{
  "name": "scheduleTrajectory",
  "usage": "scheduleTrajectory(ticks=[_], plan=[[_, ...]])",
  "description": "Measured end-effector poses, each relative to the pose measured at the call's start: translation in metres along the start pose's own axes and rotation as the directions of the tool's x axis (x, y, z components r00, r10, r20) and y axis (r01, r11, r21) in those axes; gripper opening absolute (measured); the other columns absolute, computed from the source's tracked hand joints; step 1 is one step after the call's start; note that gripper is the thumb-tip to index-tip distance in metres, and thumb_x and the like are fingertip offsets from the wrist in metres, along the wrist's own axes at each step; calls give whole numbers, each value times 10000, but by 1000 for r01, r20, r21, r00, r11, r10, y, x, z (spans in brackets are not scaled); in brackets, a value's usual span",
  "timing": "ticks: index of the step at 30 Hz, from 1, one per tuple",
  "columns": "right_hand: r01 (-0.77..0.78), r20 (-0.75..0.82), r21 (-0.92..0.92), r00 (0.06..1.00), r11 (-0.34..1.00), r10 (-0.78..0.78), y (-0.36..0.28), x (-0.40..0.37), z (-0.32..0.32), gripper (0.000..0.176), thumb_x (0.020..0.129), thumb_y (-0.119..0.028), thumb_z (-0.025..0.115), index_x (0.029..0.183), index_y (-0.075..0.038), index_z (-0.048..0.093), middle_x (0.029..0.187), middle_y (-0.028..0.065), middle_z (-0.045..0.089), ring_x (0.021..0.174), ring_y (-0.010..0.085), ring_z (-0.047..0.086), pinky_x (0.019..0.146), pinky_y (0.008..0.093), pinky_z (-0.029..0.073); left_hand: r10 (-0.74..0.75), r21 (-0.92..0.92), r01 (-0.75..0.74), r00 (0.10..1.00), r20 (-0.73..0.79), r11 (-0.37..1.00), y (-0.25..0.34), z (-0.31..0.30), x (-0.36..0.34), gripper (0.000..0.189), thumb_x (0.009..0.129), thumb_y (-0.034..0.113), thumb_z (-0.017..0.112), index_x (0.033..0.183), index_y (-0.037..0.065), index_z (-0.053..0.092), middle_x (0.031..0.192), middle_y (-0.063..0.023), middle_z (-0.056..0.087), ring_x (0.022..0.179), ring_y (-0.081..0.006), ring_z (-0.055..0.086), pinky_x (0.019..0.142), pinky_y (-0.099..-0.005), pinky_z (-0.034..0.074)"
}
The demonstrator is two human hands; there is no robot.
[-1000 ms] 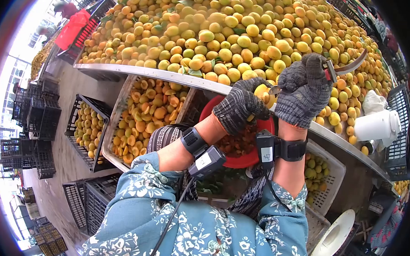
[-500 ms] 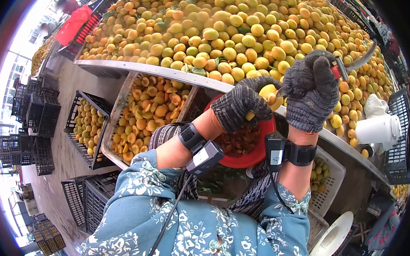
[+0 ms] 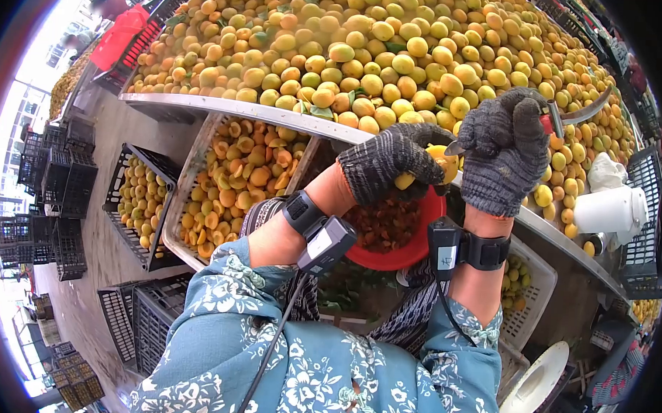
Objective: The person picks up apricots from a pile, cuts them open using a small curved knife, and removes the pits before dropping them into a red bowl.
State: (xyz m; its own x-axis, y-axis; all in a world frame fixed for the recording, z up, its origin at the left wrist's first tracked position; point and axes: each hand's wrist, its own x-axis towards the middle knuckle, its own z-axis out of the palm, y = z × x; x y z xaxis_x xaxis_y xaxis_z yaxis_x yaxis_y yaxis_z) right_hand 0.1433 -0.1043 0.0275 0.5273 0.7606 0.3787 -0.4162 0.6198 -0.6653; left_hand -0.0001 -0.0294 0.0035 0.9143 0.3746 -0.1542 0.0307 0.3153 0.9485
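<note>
My left hand [image 3: 392,161], in a dark knitted glove, is closed around a yellow apricot [image 3: 445,166]. A second yellow piece [image 3: 404,180] shows beneath its fingers. My right hand [image 3: 505,151], gloved alike, is wrapped round a red-handled knife [image 3: 586,108] whose curved blade sticks out to the right. On the hand's left side a small metal tip [image 3: 455,148] touches or nearly touches the apricot's upper edge. Below both hands stands a red basin [image 3: 433,224] with brownish pits and scraps in it.
A large heap of apricots [image 3: 367,53] lies behind a metal table edge [image 3: 224,107]. To the left are a pale crate [image 3: 179,207] of halved apricots and a black crate [image 3: 171,188] of whole ones. At right stand a white bucket [image 3: 604,211] and a white crate [image 3: 541,289].
The apricot in my left hand has turned and shifted slightly, and the yellow piece beneath has moved a little. My right hand has dropped slightly, with the curved blade tilting lower.
</note>
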Motion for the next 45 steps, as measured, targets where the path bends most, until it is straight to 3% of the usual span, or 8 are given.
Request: scheduleTrajectory(ticks=[9,28,30,32,33,38,41,45], plan=[[56,-88,13,995,998,-55,1,0,2,189,865,-218,666,883,-52,578,572,-2,441,442,131,427,408,276,404,326,391,-330,942,78,859,-10,-4,19,590,567,77,827,1115,6,618,1034,-86,628,994,-177,590,902,-307,464],[-11,-58,-11,998,1000,10,-2,7,-23,223,882,-303,657,884,-85,611,562,-63,330,477,88,308,472,265,322,187,212,-105,888,-419,972,35,-63,-33,338,815,252,671,1066,27,646,816,-43,642,632,-105,593,539,-198,444],[0,-133,-13,991,1000,-2,-1,7,-22,194,868,-263,673,878,-78,619,550,-42,376,458,95,342,452,264,334,113,412,130,849,-516,902,29,-117,-66,359,825,296,669,1078,41,649,845,-58,649,737,-129,620,628,-256,483],[-9,-161,-76,987,997,-3,2,6,-26,202,872,-272,671,892,-80,612,557,-51,368,471,84,304,478,266,343,367,908,418,839,-402,40,1,-192,-103,426,814,430,662,1066,87,653,950,-112,660,902,-179,624,813,-326,494],[-9,-159,-66,987,998,-2,3,3,-24,202,872,-272,671,892,-80,612,557,-51,368,471,84,304,478,266,343,281,776,625,731,-622,90,7,-192,-117,377,824,349,689,1080,77,640,1005,-108,669,925,-168,637,806,-300,512],[-67,-100,-68,993,995,60,11,-3,-14,192,863,-260,681,878,-85,601,560,-49,366,468,90,326,456,266,329,295,216,-203,710,-639,955,33,-109,-108,300,836,143,689,1099,23,608,928,-63,644,756,-135,645,695,-243,540],[-69,-111,-51,992,996,63,8,-5,-4,201,873,-280,670,881,-91,605,566,-57,345,470,91,314,461,263,325,99,-140,-160,926,-365,977,27,-55,-62,401,826,216,705,1156,44,559,822,-88,627,588,-149,603,520,-253,509],[-34,-87,65,995,997,40,-5,-11,-8,254,866,-311,666,884,-68,591,545,-28,387,440,100,339,422,270,328,205,357,-122,957,-203,926,4,-12,-20,477,684,129,793,1110,55,590,856,-51,638,650,-95,579,587,-231,503]])
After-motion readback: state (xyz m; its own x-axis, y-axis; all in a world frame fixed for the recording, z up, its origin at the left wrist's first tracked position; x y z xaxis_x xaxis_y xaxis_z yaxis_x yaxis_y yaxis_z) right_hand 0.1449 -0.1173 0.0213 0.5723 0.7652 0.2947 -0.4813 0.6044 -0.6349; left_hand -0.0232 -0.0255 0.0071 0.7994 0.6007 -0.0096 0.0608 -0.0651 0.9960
